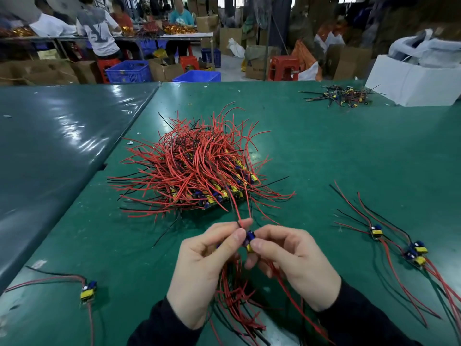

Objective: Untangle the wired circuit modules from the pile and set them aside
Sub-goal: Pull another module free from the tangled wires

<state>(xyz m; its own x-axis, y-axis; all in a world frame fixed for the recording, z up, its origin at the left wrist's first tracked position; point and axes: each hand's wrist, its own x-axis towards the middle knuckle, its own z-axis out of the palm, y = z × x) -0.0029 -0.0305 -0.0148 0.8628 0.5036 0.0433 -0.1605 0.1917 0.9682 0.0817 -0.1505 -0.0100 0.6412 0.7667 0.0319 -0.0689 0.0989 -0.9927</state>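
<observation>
A big tangled pile of circuit modules with red and black wires lies in the middle of the green table. Just in front of it, my left hand and my right hand hold one small blue and yellow module between their fingertips. My left hand also grips a bunch of red and black wires that hangs down under it. The held module's red wire runs up toward the pile. Three separated modules lie at the right, and a single module lies at the left.
A smaller heap of wired modules sits at the far right beside a white box. A darker table adjoins on the left. People work at a far bench, with blue crates, red stools and cardboard boxes on the floor.
</observation>
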